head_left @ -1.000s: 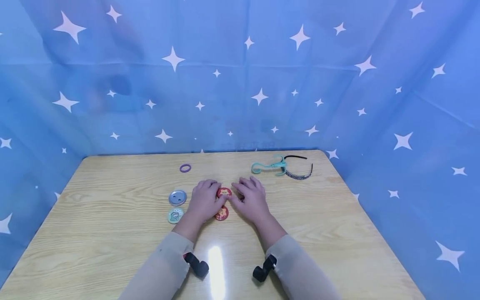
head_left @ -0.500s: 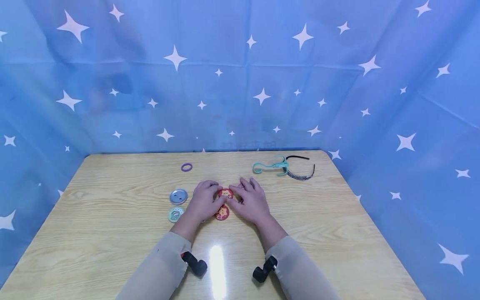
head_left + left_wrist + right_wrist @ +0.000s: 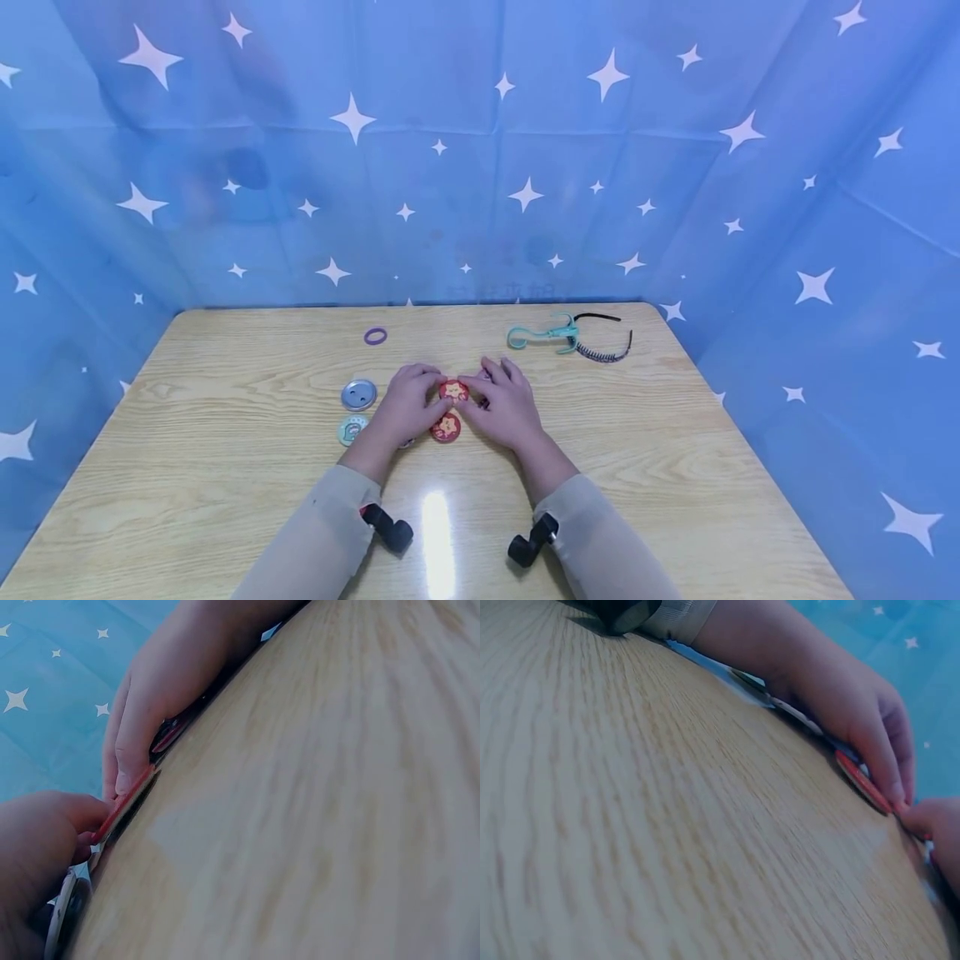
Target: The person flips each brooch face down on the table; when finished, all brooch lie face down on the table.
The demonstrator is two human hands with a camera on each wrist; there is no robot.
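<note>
In the head view a round red badge (image 3: pixel 453 390) with a yellow star figure lies between my hands. My left hand (image 3: pixel 408 402) pinches its left edge with thumb and fingers. From the other side my right hand (image 3: pixel 504 403) grips the right edge; the left wrist view shows the red badge (image 3: pixel 126 801) slightly tilted. Just below it, a second red star badge (image 3: pixel 446 427) lies on the table, its top close to the left thumb. Another round badge is partly hidden under my right palm, and one more peeks out by my left wrist.
Left of my left hand sit a blue button-shaped badge (image 3: pixel 358 395) and a pale green badge (image 3: pixel 352 431). Farther back are a purple ring (image 3: pixel 376 336), a teal curled-handled item (image 3: pixel 543 334) and a black toothed headband (image 3: pixel 602 357). A starry blue curtain (image 3: pixel 420 167) stands behind the wooden table (image 3: pixel 225 467).
Both hands stay around the upper red badge, which has shifted very slightly and shows more of its face. The whole view has drifted a little; the other things lie as before.
</note>
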